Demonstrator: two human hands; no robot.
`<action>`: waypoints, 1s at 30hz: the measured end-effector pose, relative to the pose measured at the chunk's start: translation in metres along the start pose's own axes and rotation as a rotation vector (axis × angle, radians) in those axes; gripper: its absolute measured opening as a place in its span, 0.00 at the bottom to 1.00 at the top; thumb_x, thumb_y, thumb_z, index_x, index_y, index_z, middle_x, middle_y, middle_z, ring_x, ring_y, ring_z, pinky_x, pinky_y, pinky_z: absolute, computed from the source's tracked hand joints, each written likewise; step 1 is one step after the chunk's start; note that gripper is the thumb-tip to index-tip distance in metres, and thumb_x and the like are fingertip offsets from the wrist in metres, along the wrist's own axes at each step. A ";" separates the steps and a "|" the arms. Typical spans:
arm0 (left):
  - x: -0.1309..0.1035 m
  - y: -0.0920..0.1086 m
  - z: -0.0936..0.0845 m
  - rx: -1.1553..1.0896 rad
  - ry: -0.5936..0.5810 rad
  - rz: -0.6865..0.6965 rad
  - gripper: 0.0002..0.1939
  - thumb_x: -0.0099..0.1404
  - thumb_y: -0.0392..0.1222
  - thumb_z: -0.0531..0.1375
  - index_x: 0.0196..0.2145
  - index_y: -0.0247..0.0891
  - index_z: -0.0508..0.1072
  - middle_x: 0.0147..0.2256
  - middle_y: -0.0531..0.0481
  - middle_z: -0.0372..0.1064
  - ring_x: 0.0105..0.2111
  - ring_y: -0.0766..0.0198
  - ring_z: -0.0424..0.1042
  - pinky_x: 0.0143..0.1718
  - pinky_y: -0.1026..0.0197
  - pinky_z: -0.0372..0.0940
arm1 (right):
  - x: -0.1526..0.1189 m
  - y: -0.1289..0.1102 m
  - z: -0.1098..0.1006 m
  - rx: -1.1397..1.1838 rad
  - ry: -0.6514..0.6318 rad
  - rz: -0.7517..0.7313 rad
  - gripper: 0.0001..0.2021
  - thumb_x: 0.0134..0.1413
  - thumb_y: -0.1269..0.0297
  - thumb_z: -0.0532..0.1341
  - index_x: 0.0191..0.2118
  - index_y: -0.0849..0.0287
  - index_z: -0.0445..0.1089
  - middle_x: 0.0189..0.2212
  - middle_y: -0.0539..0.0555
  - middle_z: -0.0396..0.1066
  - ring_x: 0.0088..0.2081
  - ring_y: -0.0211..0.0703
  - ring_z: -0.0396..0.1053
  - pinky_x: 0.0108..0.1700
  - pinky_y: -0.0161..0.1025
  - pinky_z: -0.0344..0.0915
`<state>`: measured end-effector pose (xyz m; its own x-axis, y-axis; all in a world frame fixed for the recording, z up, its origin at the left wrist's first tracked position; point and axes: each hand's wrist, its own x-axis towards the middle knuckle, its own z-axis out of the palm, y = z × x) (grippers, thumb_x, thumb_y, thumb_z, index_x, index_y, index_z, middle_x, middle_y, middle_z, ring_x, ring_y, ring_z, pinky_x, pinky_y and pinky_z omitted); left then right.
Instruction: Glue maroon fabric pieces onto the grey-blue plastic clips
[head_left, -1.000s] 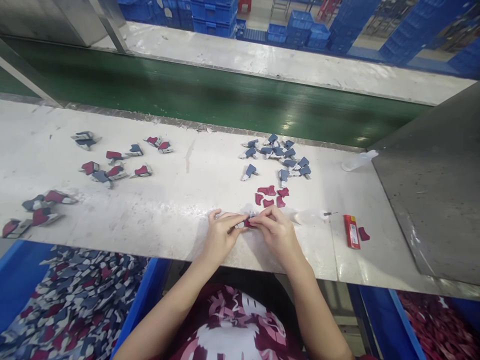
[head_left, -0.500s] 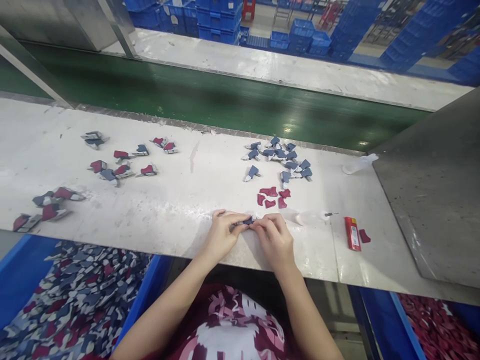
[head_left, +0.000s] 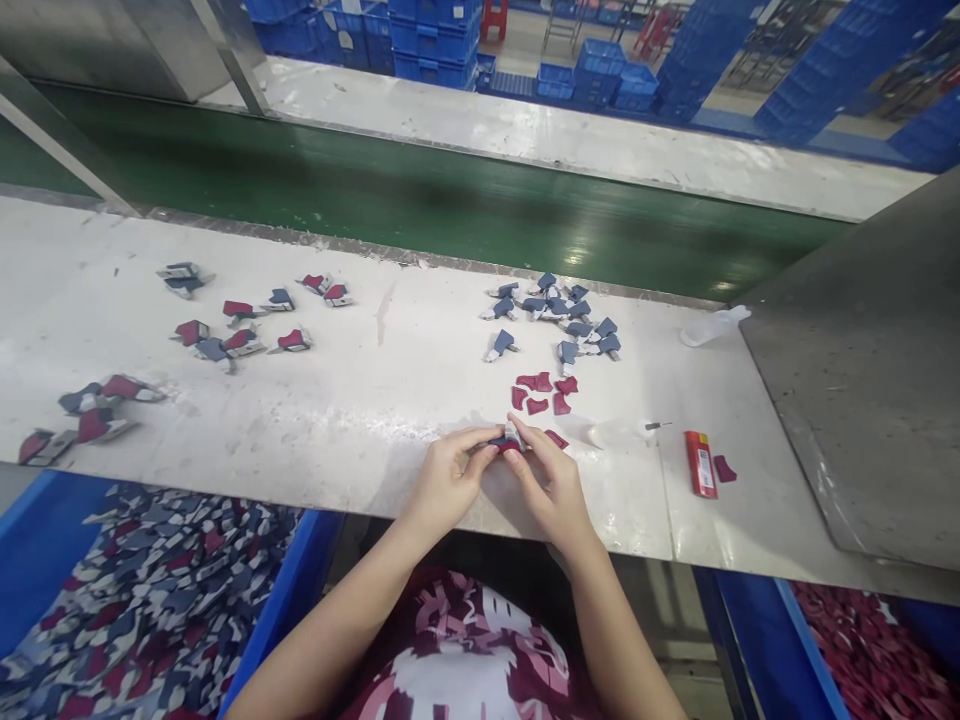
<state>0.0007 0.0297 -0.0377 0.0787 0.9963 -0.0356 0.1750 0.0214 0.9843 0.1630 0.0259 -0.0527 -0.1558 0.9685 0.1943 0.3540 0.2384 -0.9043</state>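
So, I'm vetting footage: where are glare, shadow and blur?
Head view: bright glints on the green belt, pale sheen on the white table; same view: shadow between left hand and right hand, held part lacking crisp detail.

No legible lettering
The red box [head_left: 700,464], right on the worktop [head_left: 427,360], has a label [head_left: 704,473] too small to read.
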 end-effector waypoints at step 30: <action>-0.025 0.039 0.009 -0.127 0.101 0.058 0.11 0.65 0.36 0.63 0.44 0.39 0.82 0.44 0.45 0.80 0.46 0.57 0.78 0.51 0.58 0.73 | -0.010 -0.040 0.001 0.073 0.191 -0.061 0.15 0.65 0.68 0.57 0.54 0.53 0.72 0.40 0.56 0.71 0.41 0.43 0.71 0.43 0.42 0.69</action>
<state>0.0147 0.0049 0.0003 -0.0152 0.9993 0.0328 0.0466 -0.0320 0.9984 0.1496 0.0069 -0.0190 0.0054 0.9502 0.3116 0.2801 0.2977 -0.9126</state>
